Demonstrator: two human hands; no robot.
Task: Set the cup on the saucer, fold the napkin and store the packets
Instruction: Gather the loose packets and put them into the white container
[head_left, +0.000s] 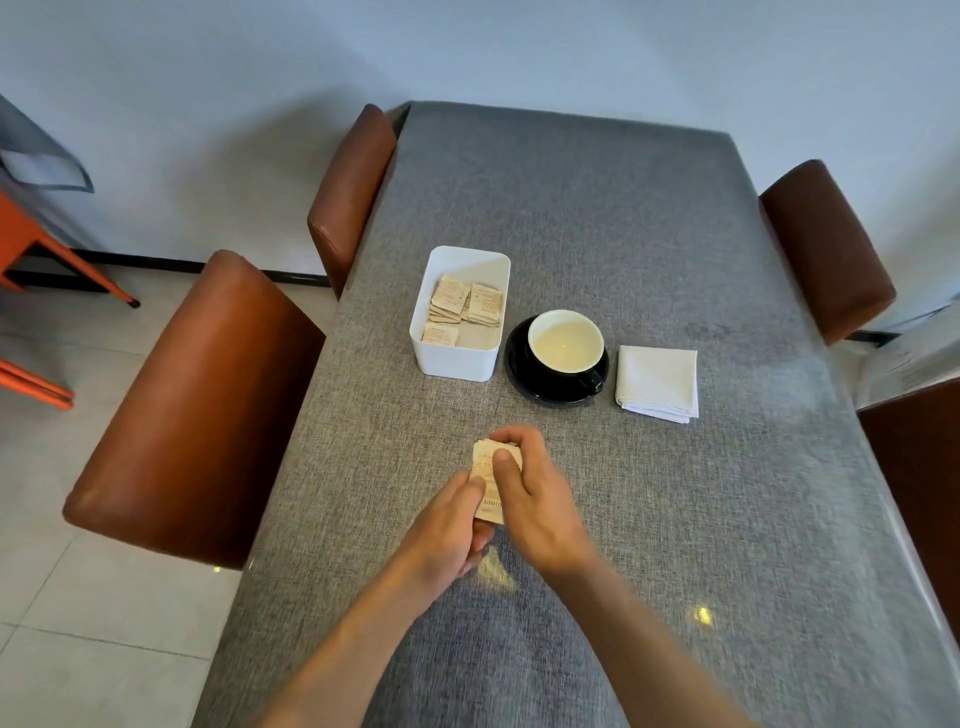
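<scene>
A black cup (566, 347) with a white inside stands on a black saucer (519, 371) in the middle of the table. To its right lies a folded white napkin (658, 382). Left of the saucer stands a white box (457, 358) holding several beige packets (467, 309). Nearer to me, my left hand (447, 535) and my right hand (535, 499) together hold a stack of beige packets (485, 480) just above the cloth. The fingers cover most of that stack.
The table (675, 519) is covered in grey cloth. Brown chairs stand at the left (197, 410), far left (353, 192) and right (826, 249). An orange frame (31, 244) stands on the tiled floor at far left.
</scene>
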